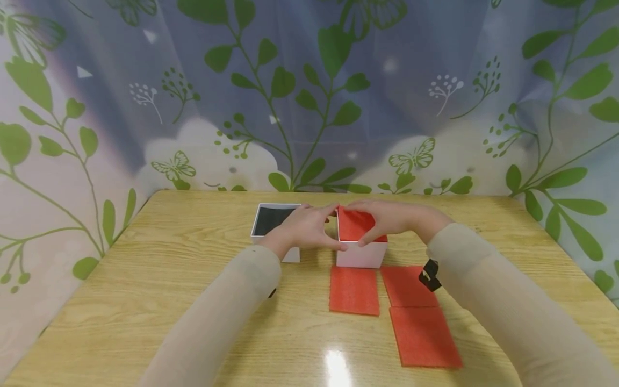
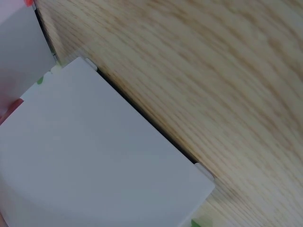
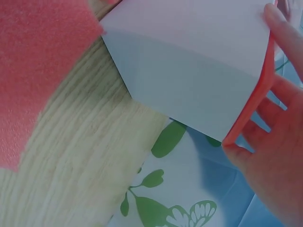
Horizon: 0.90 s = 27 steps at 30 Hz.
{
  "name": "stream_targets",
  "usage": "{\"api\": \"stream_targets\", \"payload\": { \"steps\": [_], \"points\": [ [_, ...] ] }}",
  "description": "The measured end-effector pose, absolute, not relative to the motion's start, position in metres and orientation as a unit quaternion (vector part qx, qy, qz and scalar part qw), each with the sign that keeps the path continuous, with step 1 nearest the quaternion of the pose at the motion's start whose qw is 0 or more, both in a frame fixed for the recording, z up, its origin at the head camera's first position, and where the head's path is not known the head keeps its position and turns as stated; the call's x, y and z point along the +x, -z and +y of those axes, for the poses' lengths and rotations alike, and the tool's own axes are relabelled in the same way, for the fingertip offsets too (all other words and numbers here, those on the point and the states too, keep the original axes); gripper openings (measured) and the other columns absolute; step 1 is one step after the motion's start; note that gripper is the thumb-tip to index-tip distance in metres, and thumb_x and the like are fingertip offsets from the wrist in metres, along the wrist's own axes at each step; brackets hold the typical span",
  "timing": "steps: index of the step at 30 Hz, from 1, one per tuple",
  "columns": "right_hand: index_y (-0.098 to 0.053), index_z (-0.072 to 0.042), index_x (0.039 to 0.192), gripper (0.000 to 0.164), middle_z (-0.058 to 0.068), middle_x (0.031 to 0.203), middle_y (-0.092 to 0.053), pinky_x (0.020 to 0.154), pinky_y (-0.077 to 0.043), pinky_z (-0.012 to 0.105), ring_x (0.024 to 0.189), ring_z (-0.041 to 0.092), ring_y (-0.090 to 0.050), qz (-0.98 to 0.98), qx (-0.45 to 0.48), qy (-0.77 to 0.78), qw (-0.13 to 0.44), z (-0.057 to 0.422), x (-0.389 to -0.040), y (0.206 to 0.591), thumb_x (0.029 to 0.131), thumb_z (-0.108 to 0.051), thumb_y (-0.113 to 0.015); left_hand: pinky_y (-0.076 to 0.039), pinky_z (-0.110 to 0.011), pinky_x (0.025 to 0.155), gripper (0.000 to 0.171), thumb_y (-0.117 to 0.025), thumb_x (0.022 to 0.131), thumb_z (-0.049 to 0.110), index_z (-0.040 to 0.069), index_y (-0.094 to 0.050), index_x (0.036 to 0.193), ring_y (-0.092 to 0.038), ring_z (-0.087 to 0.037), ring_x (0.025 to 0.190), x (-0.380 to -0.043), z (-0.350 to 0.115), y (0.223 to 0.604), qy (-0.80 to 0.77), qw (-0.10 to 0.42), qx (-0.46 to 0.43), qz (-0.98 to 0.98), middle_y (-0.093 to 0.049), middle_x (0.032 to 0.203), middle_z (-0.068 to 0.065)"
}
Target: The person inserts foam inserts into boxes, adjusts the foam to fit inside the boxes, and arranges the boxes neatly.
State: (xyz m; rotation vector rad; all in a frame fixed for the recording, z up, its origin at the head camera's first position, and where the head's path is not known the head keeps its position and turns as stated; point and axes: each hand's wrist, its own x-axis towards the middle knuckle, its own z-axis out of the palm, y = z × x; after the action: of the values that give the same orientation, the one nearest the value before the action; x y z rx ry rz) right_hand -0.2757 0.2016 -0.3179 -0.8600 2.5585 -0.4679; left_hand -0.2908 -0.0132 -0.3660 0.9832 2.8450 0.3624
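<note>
A glossy, yellow-brown wood-grain surface [image 1: 193, 269] stretches before a blue-grey, white and pale pink hanging cloth [image 1: 300, 123] printed with green leafy stems, outlined butterflies and slender berry sprigs. Soft vertical folds mark the fabric, which rises behind the far edge and along both sides. A bright white reflection [image 1: 337, 368] gleams near the front.

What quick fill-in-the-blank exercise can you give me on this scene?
1. The box between the left hand and the right hand has outer walls coloured ____.
2. The inside of the other box is coloured ____.
3. The number of loose red squares lying on the table is ____.
4. The leaves printed on the cloth are coloured ____.

Missing words: white; black; three; green.
</note>
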Motion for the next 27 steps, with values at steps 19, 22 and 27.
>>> {"api": "stream_targets", "payload": {
  "steps": [19, 22, 27],
  "points": [
    [-0.030, -0.009, 0.147, 0.086, 0.013, 0.152, -0.021, 0.107, -0.017, 0.057, 0.138, 0.035, -0.018, 0.916, -0.317, 0.189, 0.159, 0.210, -0.274, 0.330, 0.079, -0.039, -0.073, -0.017, -0.045, 0.109, 0.101, -0.057, 0.071, 0.075, 0.019, -0.025, 0.149, -0.052, -0.010, 0.115, -0.292, -0.013, 0.366, -0.123, 0.058, 0.323, 0.936, -0.050, 0.134, 0.006],
    [-0.028, -0.005, 0.147, 0.092, 0.016, 0.151, -0.022, 0.106, -0.017, 0.058, 0.137, 0.036, -0.019, 0.924, -0.312, 0.184, 0.121, 0.218, -0.271, 0.335, 0.078, -0.047, -0.072, -0.017, -0.045, 0.110, 0.101, -0.057, 0.071, 0.075, 0.019, -0.025, 0.149, -0.052, -0.010, 0.115, -0.291, -0.012, 0.367, -0.123, 0.061, 0.323, 0.936, -0.050, 0.135, 0.006],
    [-0.021, 0.001, 0.147, 0.096, 0.020, 0.150, -0.021, 0.107, -0.016, 0.057, 0.137, 0.039, -0.018, 0.940, -0.275, 0.187, 0.080, 0.233, -0.265, 0.339, 0.081, -0.054, -0.064, -0.016, -0.044, 0.110, 0.104, -0.056, 0.070, 0.076, 0.019, -0.022, 0.150, -0.054, -0.010, 0.112, -0.291, -0.012, 0.366, -0.119, 0.064, 0.318, 0.938, -0.050, 0.135, 0.006]
  ]
}}
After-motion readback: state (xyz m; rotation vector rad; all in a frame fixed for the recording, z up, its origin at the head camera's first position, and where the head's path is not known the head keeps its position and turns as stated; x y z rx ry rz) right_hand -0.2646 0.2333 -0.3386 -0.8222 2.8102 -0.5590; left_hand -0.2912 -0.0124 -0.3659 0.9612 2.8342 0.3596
